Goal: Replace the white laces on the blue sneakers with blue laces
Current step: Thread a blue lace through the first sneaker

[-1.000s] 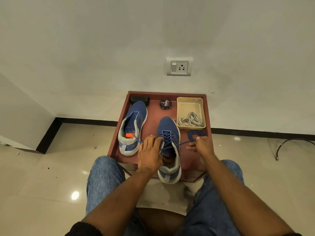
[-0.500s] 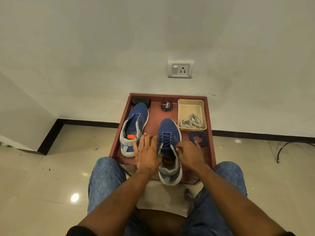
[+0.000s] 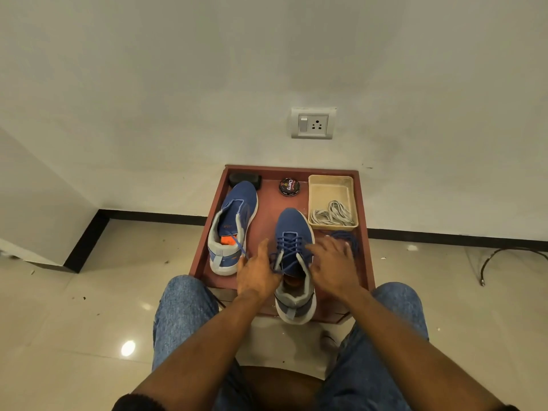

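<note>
Two hands work the near sneaker (image 3: 293,256) on the bench (image 3: 363,262): the left hand (image 3: 256,272) pinches the soft, limp blue lace (image 3: 289,246) (best held near its stiff tip), the right hand (image 3: 332,264) with fingers spread, holding nothing I can see.

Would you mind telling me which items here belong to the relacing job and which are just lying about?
In use: near sneaker, its blue lace, far sneaker, spare blue lace, white laces in the beige tray.

Lying about: shoe polish tin, black brush, wall socket.
</note>
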